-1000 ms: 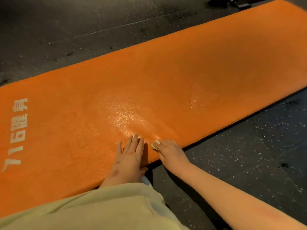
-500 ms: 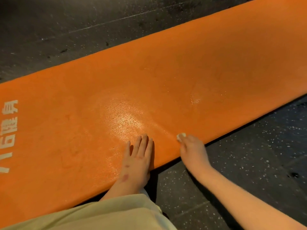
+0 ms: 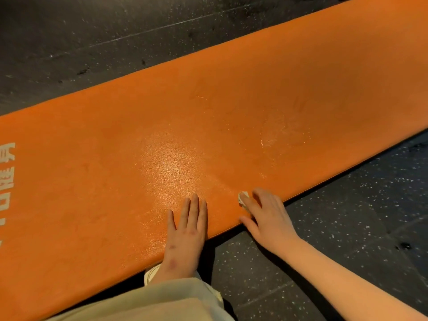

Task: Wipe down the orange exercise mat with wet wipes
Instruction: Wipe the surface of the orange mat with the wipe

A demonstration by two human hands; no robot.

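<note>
Orange mat (image 3: 231, 112) with white lettering (image 3: 8, 172); white wipe (image 3: 243, 197); dark floor (image 3: 347, 216) flecked white; pale green-beige sleeve (image 3: 162, 302).

Looked down on a dark rubber floor (image 3: 347, 216), flecked white on the near side, scuffed and crossed by a pale line (image 3: 162, 29) farther off.
</note>
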